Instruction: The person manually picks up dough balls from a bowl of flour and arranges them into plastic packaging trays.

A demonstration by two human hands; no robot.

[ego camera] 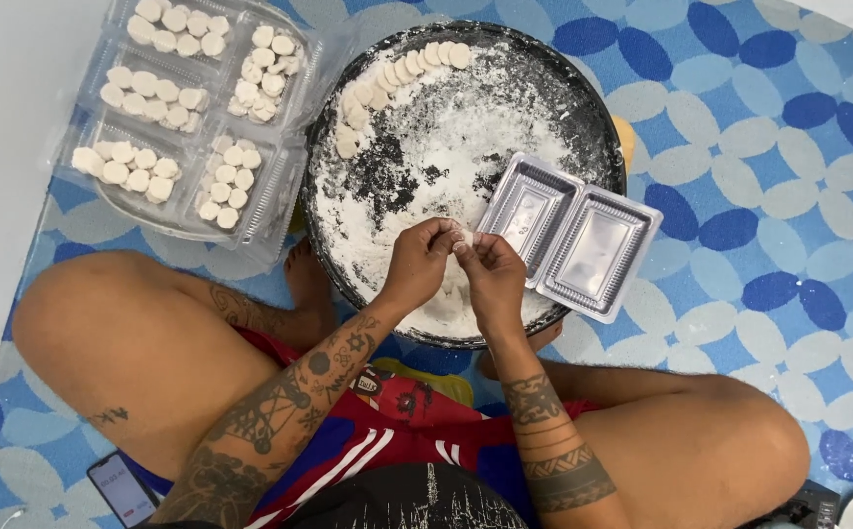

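We're sitting cross-legged on a blue patterned mat (789,147), and both our left hand (415,263) and right hand (487,276) pinch one small white dough piece (464,238) between the fingertips, right over the floury round tray (583,98). An empty clear two-part box (568,235) lies open on the tray's right edge, and filled boxes (191,118) sit stacked to the left, more pieces lining the tray's far rim
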